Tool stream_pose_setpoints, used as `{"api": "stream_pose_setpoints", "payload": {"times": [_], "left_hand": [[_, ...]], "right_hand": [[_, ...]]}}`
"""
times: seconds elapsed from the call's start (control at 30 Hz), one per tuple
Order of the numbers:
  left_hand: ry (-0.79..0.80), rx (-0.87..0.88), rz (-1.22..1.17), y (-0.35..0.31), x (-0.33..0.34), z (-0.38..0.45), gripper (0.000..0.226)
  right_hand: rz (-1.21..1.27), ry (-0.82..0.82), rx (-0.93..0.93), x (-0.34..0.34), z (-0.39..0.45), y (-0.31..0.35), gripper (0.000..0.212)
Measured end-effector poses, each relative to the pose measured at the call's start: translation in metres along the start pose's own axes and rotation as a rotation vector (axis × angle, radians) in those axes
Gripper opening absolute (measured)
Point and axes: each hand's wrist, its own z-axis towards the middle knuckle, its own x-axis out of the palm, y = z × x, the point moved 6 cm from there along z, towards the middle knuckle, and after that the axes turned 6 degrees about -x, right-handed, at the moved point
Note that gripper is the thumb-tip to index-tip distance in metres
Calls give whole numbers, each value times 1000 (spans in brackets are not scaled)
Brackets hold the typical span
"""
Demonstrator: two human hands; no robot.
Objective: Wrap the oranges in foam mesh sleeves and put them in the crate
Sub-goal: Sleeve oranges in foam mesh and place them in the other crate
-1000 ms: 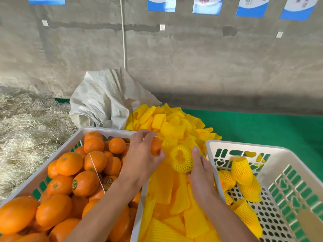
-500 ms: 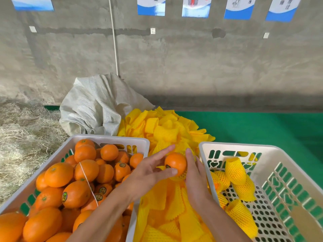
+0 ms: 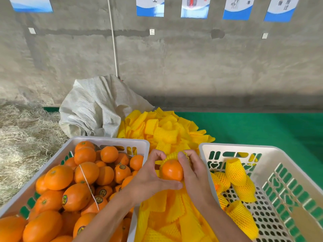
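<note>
Concrete wall behind; orange (image 3: 172, 170) between left hand (image 3: 150, 179), right hand (image 3: 193, 173) grip.

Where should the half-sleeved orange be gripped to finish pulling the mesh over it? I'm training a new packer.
Grip the foam mesh sleeve by its rolled rim on opposite sides, as the left hand and right hand do, coming from either side. The orange is still bare on its near face, so the rim likely needs drawing toward the person.

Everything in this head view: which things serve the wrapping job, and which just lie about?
Job: hands, round orange being wrapped, yellow foam mesh sleeve, sleeve pile, white crate of oranges, white crate of wrapped fruit.
Idle: grey woven sack, straw, wall posters.
</note>
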Motion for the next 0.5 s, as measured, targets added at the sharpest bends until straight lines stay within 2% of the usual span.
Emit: {"api": "stream_pose_setpoints", "payload": {"times": [0.17, 0.33, 0.5], "left_hand": [[-115, -46, 37, 10, -8, 4, 73], [-156, -84, 9, 12, -10, 5, 74], [-249, -124, 6, 10, -21, 6, 82]], "right_hand": [[-348, 35, -148, 2, -4, 3, 14], [-546, 25, -242, 4, -7, 12, 34], [-759, -21, -596, 3, -9, 37, 31]]}}
